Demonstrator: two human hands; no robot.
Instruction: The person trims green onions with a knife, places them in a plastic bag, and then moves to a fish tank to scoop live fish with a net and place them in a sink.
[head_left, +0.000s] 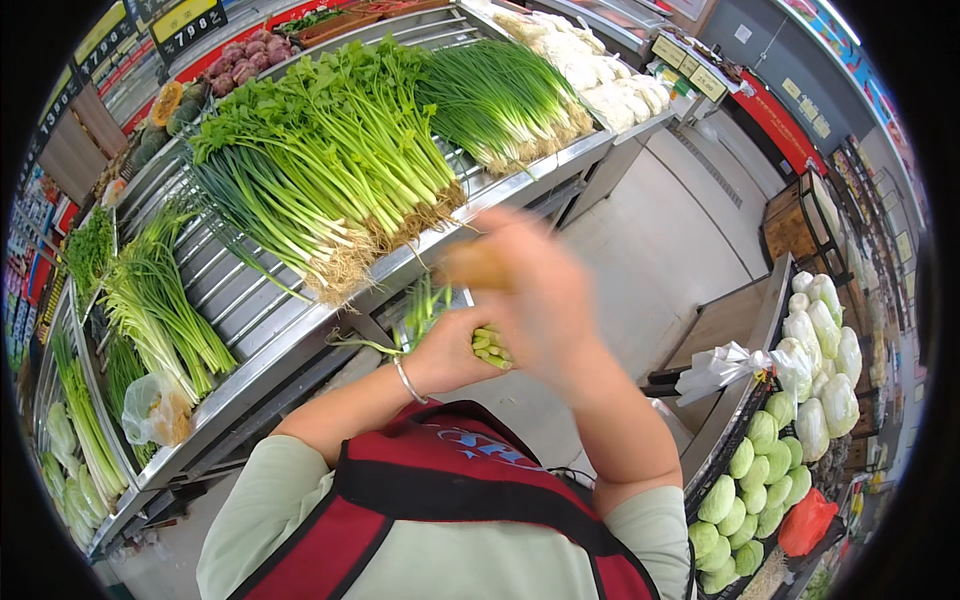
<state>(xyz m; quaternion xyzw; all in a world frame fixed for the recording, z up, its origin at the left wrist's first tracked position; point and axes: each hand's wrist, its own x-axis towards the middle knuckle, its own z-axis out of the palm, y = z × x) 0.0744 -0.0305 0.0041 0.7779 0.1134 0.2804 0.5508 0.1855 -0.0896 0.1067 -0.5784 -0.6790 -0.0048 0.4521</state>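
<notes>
A bunch of green vegetable stalks (491, 347) is held in my left hand (450, 352), which wears a silver bangle. The pale cut ends show at the edge of the fist, and green leaves (424, 307) spread out on its far side. Just above and to the right, my right hand (544, 289) is blurred by motion. A tan object (476, 265) is in its fingers, too blurred to identify. Beyond both hands, bundles of celery (337, 142) and scallions (300, 225) lie with their roots towards the metal front edge of the display rack (427, 259).
Chives (517, 105) and white vegetables (600, 82) lie further right on the display. Trimmed greens (165, 300) and a clear plastic bag (150, 405) are at left. Another stand on the right holds round green cabbages (757, 480), napa cabbages (821, 352) and white plastic bags (724, 371).
</notes>
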